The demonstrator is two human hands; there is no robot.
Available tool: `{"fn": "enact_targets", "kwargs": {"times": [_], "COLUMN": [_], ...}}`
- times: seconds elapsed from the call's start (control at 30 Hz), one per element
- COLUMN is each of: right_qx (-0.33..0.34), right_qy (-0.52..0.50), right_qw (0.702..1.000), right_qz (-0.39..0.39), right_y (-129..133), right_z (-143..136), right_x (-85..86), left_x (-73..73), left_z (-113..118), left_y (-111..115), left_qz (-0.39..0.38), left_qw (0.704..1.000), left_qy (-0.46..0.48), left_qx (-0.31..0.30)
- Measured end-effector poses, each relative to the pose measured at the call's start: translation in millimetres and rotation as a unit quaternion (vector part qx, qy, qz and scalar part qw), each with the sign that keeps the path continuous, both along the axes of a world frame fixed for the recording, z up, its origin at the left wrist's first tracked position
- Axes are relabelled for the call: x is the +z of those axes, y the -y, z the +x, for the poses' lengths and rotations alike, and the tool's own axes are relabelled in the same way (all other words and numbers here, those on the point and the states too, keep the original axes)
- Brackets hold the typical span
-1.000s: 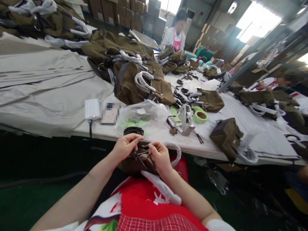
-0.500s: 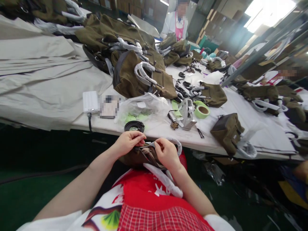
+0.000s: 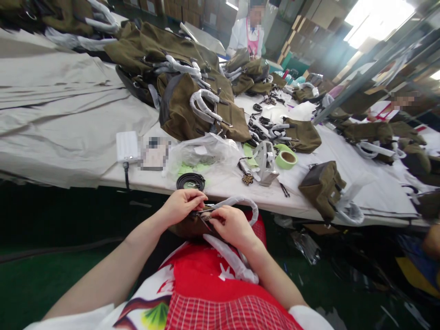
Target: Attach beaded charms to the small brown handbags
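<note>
An olive-brown handbag [image 3: 189, 228] rests in my lap at the table's edge, its handles [image 3: 253, 207] wrapped in whitish plastic. My left hand [image 3: 182, 205] pinches the far left end of the bag's zipped opening. My right hand [image 3: 233, 225] is closed over the opening's right side, thumb and fingertips together beside the zipper [image 3: 205, 211]. The small part between its fingertips is too small to make out. Just beyond my left hand, a coiled black strap [image 3: 190, 180] with a metal clip lies on the table.
Olive bags [image 3: 185, 107] with wrapped handles are piled beyond a clear plastic bag [image 3: 202, 153]. A tape dispenser [image 3: 265, 162], a green tape roll [image 3: 286, 158] and a chain [image 3: 246, 178] lie to the right. A power bank [image 3: 127, 145] sits left. A co-worker [image 3: 248, 34] stands across the table.
My right hand has moved left and slightly down along the bag's opening, and more of the wrapped handle shows behind it. The left hand keeps its pinch at the left end.
</note>
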State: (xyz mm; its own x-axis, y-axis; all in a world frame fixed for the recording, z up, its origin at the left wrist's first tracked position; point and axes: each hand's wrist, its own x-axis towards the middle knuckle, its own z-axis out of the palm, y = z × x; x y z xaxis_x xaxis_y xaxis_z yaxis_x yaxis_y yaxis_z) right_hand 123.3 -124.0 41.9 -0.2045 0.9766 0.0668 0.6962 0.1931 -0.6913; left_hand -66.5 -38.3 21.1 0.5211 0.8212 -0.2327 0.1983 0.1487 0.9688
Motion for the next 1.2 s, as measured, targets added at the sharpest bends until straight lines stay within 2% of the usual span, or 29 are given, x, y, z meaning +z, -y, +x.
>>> {"fn": "enact_targets", "kwargs": {"times": [0.2,0.3,0.43,0.5,0.57,0.63,0.67,0.73,0.8,0.87,1.0,1.2], "right_qx": [0.056,0.060,0.022,-0.015,-0.075,-0.127,-0.142,-0.157,-0.169,-0.182,-0.203,-0.203], "right_qy": [0.034,0.084,0.091,0.043,-0.052,-0.201,-0.286,-0.437,-0.527,-0.566,-0.588,-0.593], "right_qw": [0.998,0.994,0.996,0.998,0.995,0.971,0.943,0.865,0.797,0.762,0.738,0.742], "right_qz": [-0.022,-0.025,0.012,0.039,0.039,-0.032,-0.088,-0.191,-0.242,-0.255,-0.260,-0.237], "right_y": [-4,-3,-2,-2,-4,-8,-10,-13,-16,-18,-20,-21], "right_z": [1,0,-2,-3,-5,-9,-11,-15,-19,-22,-26,-29], "right_x": [-5.0,0.0,5.3,4.2,0.2,-5.8,-8.9,-13.8,-16.3,-17.0,-18.4,-20.3], "left_x": [0.4,1.8,5.3,7.3,9.5,11.8,12.8,14.3,15.2,15.6,16.3,14.1], "left_z": [0,0,-3,-5,-6,-6,-6,-6,-5,-4,0,7], "left_y": [1,1,1,2,4,6,7,9,11,14,21,31], "left_qz": [-0.044,-0.019,0.085,0.109,0.116,0.130,0.142,0.165,0.178,0.184,0.218,0.296], "left_qw": [0.998,1.000,0.995,0.992,0.991,0.989,0.987,0.984,0.982,0.981,0.974,0.949], "left_qy": [0.029,0.014,-0.043,-0.047,-0.043,-0.043,-0.046,-0.051,-0.055,-0.059,-0.063,-0.105], "left_qx": [0.019,0.004,-0.034,-0.046,-0.056,-0.057,-0.054,-0.043,-0.030,-0.016,0.003,0.027]}}
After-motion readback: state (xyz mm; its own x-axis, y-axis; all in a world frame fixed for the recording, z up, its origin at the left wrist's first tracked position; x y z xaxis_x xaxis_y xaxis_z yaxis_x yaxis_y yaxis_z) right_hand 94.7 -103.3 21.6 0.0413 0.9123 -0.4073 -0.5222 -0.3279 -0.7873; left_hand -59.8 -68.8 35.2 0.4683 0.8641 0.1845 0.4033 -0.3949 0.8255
